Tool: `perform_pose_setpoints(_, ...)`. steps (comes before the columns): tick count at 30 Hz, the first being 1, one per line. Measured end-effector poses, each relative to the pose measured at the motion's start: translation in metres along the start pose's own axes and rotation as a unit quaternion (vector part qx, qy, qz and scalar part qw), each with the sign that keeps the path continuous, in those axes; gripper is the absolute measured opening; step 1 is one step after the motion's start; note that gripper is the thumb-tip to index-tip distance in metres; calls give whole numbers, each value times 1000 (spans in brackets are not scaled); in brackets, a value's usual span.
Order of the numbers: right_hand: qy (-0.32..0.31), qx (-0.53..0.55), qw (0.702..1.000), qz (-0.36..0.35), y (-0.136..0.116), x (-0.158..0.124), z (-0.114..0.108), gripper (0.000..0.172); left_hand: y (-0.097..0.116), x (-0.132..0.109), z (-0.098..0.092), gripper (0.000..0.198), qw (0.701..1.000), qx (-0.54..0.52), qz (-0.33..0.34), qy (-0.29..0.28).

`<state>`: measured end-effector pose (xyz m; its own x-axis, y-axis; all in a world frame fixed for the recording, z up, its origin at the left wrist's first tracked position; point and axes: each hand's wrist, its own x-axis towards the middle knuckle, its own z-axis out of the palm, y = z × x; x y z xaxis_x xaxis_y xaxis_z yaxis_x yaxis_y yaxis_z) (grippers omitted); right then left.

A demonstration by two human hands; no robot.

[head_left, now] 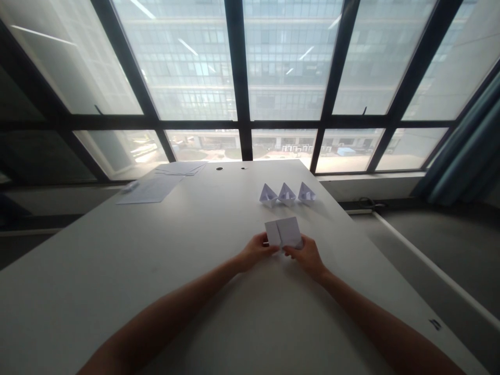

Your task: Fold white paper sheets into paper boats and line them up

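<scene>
A folded piece of white paper [289,231] is held up just above the table, with a fold line or gap running down its left part. My left hand [258,251] grips its lower left corner, thumb in front and fingers behind. At the lower right, my right hand [307,255] pinches the same paper, its thumb near the bottom edge. Beyond the hands stand three folded paper boats in a row: a left boat [267,196], a middle boat [286,195] and a right boat [307,193].
The white table [187,219] reaches toward tall windows [285,62]. At its far left lie flat white paper sheets [152,188]. Two small dark spots sit near the far edge. A blue curtain [461,140] hangs at the right, and a small dark mark [435,324] is near the right edge.
</scene>
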<state>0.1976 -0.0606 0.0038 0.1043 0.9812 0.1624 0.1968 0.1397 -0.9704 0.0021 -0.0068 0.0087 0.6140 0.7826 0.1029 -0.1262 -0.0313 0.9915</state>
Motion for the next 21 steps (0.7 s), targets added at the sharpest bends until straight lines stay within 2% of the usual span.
perform_pose_setpoints(3, -7, 15, 1000, 6, 0, 1, 1, 29, 3, 0, 3, 44, 999, 46, -4, 9)
perform_pose_setpoints(11, -22, 22, 1000, -1, -1, 1, 1, 28, 8, -1, 3, 40, 998, 57, -21, 23)
perform_pose_setpoints(16, -20, 18, 1000, -9, 3, 2, -1, 27, 5, -1, 2, 44, 994, 84, -34, 52)
perform_pose_setpoints(21, -18, 12, 1000, -12, 3, 2, -1, 25, -2, 1, -2, 46, 995, 83, -35, 53)
